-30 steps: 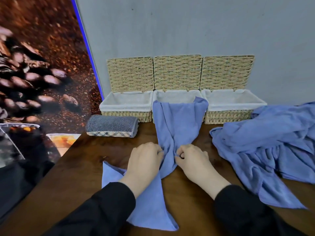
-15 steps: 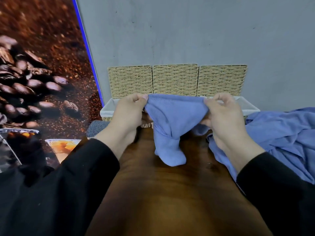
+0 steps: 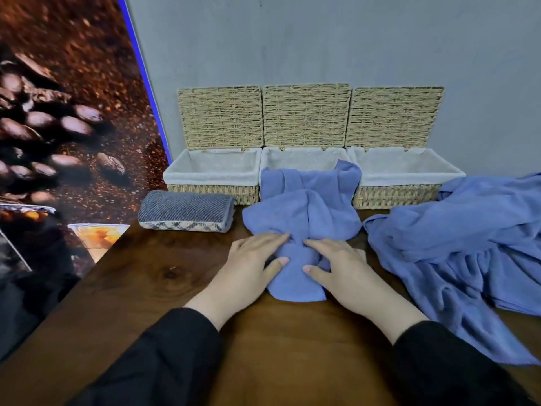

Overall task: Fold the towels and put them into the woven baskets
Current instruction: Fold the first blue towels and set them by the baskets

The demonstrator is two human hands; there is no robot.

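A blue towel (image 3: 304, 212) lies bunched on the wooden table (image 3: 164, 288), its far end draped over the front rim of the middle woven basket (image 3: 304, 158). My left hand (image 3: 251, 265) and my right hand (image 3: 342, 268) lie flat on either side of its near end, fingers straight, thumbs pressing on the cloth. The left basket (image 3: 213, 183) and the right basket (image 3: 409, 180) flank the middle one, all with white liners and raised lids.
A folded grey striped towel (image 3: 186, 211) lies before the left basket. A heap of blue towels (image 3: 468, 238) spreads over the table's right side. A grey wall stands behind the baskets, and a coffee-bean poster (image 3: 58, 127) stands on the left.
My hands brought the lifted towel down from in front of the baskets onto the table. They let go of its edge and now press flat on its near end.
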